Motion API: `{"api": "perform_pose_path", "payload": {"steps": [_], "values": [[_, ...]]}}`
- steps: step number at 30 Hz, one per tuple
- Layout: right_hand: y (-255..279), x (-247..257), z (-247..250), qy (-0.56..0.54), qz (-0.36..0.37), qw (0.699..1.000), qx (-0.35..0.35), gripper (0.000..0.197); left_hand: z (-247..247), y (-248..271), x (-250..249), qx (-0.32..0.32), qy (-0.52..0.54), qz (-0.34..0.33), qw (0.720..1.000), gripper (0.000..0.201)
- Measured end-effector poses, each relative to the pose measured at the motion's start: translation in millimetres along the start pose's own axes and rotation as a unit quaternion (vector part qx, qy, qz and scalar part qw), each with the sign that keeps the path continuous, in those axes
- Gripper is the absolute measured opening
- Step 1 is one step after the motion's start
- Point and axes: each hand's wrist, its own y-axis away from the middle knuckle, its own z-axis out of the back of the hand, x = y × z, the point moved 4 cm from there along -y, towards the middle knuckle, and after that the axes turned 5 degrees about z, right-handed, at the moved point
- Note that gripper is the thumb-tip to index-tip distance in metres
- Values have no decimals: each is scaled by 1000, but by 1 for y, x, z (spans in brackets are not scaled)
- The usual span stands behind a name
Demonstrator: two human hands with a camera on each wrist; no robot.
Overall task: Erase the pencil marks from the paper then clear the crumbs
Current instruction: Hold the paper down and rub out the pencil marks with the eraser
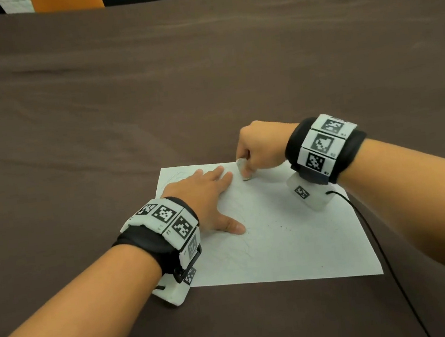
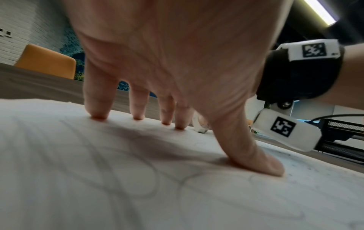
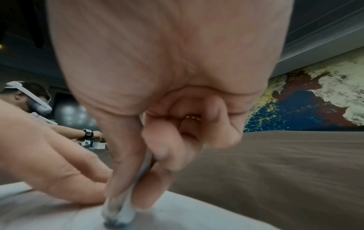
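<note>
My bare forearms each wear a black wrist strap (image 1: 152, 247) topped with white blocks printed in black square codes; a thin black cable (image 1: 375, 236) trails from the right-hand unit, lower right of frame.

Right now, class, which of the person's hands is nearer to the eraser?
Right. The right hand pinches the eraser against the paper; the left hand presses flat beside it, fingertips close.

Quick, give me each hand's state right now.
Left hand: open, fingers straight, pressing flat on the paper.
Right hand: pinching the eraser, its tip down on the paper.
</note>
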Motion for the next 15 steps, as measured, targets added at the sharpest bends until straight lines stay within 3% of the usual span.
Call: {"api": "perform_pose_path", "payload": {"steps": [3,10,15], "values": [[4,1,-6,-12,11,1000,-3,7,-1,-1,1,0,2,-1,1000,115],[35,22,-34,-27,64,995,73,15,-2,-3,2,1,3,-1,1000,117],[16,9,-15,-11,16,1000,22,30,-1,2,3,2,25,3,1000,110]]}}
